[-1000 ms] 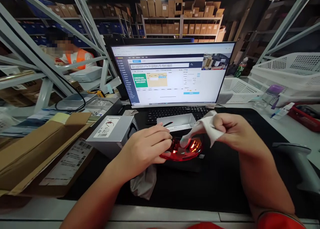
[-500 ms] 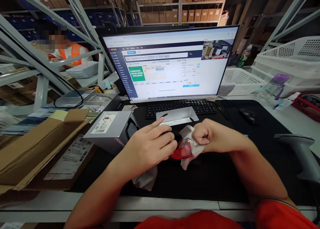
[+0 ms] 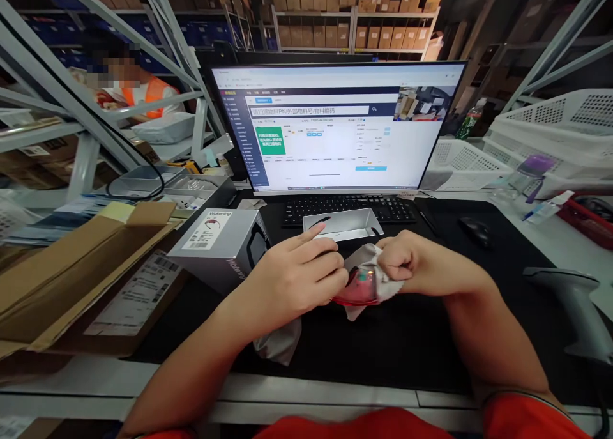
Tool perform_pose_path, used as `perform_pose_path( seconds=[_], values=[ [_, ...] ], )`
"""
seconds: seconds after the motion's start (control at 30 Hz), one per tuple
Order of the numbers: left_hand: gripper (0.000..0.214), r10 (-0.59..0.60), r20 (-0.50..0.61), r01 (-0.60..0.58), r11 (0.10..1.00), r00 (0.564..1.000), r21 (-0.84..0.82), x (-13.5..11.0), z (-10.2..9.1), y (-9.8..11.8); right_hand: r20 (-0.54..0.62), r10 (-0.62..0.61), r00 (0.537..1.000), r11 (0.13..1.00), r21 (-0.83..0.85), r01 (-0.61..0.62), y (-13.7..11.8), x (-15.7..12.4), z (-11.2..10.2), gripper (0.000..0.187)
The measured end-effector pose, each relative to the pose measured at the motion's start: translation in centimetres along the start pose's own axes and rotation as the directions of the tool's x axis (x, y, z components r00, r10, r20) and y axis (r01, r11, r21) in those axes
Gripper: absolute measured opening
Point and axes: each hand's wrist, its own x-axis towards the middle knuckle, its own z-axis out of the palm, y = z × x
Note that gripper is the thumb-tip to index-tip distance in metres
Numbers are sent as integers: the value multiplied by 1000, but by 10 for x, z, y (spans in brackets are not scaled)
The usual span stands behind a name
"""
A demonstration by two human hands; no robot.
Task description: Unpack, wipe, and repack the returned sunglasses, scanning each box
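A pair of red-lensed glasses (image 3: 355, 292) is held over the black desk mat, gripped at its left side by my left hand (image 3: 299, 276). The fingers of that hand are bent around the frame, with the index finger stretched out above. My right hand (image 3: 401, 258) is closed in a fist on a pale grey cleaning cloth (image 3: 364, 257), which is bunched behind and beside the lens. Behind the hands stands an open light-grey box part (image 3: 345, 223). A grey pouch (image 3: 280, 342) lies under my left wrist. To the left sits a printed grey product box (image 3: 218, 241).
An opened cardboard carton (image 3: 71, 266) lies at the left. The monitor (image 3: 330, 151) and keyboard (image 3: 349, 209) are at the back. On the right are a mouse (image 3: 474, 231), a barcode scanner (image 3: 567, 305) and white baskets (image 3: 550, 129). A co-worker (image 3: 143, 97) sits beyond the frame.
The glasses and both hands have shifted slightly right, along with a small shift of the whole view. More of the red lens shows beside the cloth.
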Motion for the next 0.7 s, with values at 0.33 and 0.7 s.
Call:
perform_pose_path(
  seconds=[0.33,0.7],
  values=[
    [21,-18,13,19,998,1000,-59,-5,2,-11,-117,138,983,971,211,-112,10,-6,-15,62],
    [77,-903,-81,439,282,423,-853,-6,34,16,-745,26,667,997,-34,-76,5,-8,-9,52]
  ],
)
